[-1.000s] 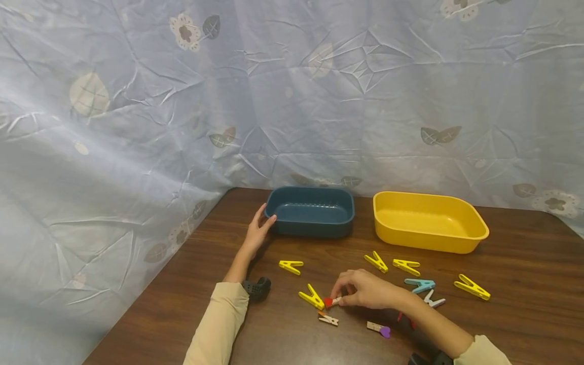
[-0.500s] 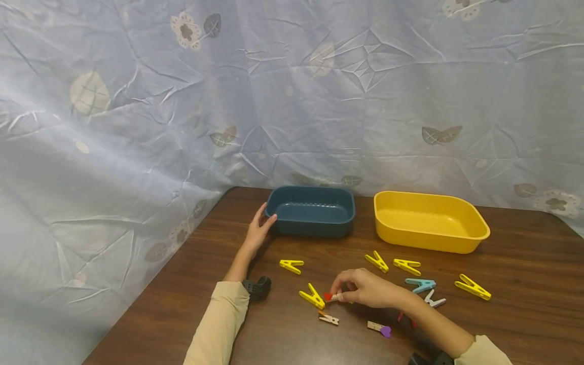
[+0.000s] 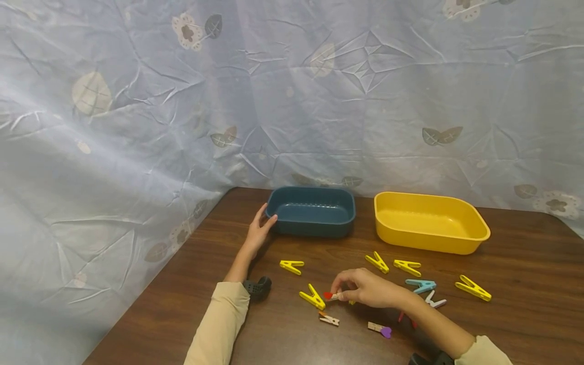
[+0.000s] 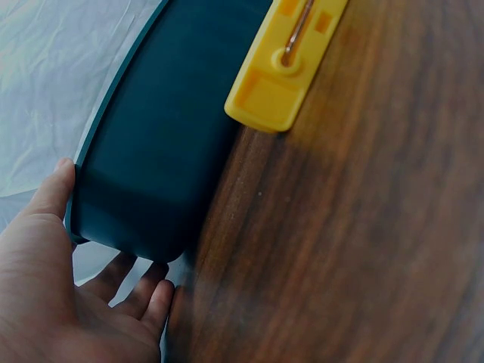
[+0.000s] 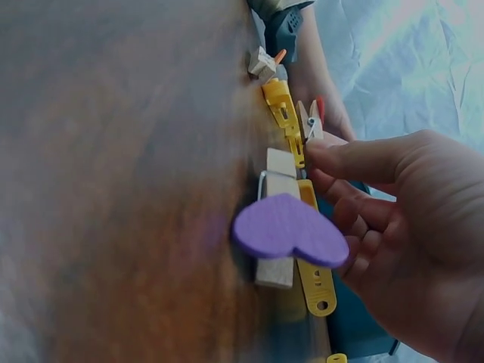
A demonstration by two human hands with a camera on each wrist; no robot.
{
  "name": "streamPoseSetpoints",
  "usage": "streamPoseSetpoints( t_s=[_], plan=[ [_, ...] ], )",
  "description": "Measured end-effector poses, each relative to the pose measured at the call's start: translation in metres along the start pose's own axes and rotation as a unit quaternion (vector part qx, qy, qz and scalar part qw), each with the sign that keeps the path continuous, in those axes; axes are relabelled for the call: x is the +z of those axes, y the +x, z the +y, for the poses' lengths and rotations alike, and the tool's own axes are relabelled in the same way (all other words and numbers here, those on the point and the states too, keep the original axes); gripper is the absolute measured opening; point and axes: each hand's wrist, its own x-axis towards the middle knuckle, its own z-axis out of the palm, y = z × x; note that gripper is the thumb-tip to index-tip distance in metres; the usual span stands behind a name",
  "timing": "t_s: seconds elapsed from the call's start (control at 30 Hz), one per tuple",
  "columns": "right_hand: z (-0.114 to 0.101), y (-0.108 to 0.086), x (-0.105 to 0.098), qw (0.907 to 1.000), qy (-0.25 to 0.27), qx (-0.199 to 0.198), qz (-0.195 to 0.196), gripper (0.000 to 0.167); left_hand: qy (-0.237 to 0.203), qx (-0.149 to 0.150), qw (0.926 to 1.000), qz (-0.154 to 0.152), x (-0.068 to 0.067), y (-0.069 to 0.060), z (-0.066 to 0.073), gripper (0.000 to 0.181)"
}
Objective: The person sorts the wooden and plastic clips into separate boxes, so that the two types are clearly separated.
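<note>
My left hand (image 3: pixel 258 234) grips the left end of a dark blue basin (image 3: pixel 315 229). In the left wrist view, the thumb lies at the basin's rim and the fingers go round its end. Between thumb and fingertips, my right hand (image 3: pixel 365 288) pinches a small wooden clothespin (image 3: pixel 334 296) with a red heart, just above the table. Near it lie a yellow clothespin (image 3: pixel 313 297), a wooden clothespin with an orange piece (image 3: pixel 329 319) and a wooden clothespin with a purple heart (image 3: pixel 379 329). Another yellow one is mostly hidden behind the right hand.
A yellow basin (image 3: pixel 431 243) stands right of the blue one. More yellow clothespins (image 3: pixel 377 262), a light blue clothespin (image 3: pixel 421 285) and a white clothespin (image 3: pixel 434 300) lie on the brown table (image 3: pixel 524 263). Red pieces show partly beside the right forearm. A patterned curtain (image 3: pixel 292 111) hangs behind.
The right hand has raised the red-heart clothespin slightly, and its heart end has tipped up. The left hand and both basins stay in place.
</note>
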Motion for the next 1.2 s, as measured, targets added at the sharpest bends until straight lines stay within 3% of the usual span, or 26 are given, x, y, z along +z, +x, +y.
streamPoseSetpoints(
  t_s=[0.1,0.33,0.47,0.67,0.97,1.2],
  plan=[
    [-0.001,0.000,-0.002,1.0000,-0.002,0.003,0.000,0.007,0.003,-0.003,1.0000,0.001,0.000,0.000,0.000,0.064],
    [-0.005,0.003,-0.007,0.9999,-0.010,0.009,0.007,0.007,0.001,-0.002,1.0000,0.004,-0.002,0.014,-0.023,0.068],
    [-0.007,0.007,-0.013,0.9997,-0.017,0.010,0.012,0.007,0.000,-0.001,1.0000,0.005,-0.002,0.017,-0.028,0.068],
    [-0.007,0.014,-0.025,0.9988,-0.037,0.005,0.032,0.007,0.015,0.004,0.9996,0.022,-0.001,0.017,-0.029,0.067],
    [-0.006,0.026,-0.041,0.9972,-0.044,0.026,0.056,0.007,-0.003,0.009,0.9999,0.009,-0.002,0.017,-0.028,0.068],
    [-0.001,0.035,-0.053,0.9956,-0.061,0.004,0.071,0.008,0.013,0.006,0.9996,0.023,-0.001,0.018,-0.030,0.065]
  ],
)
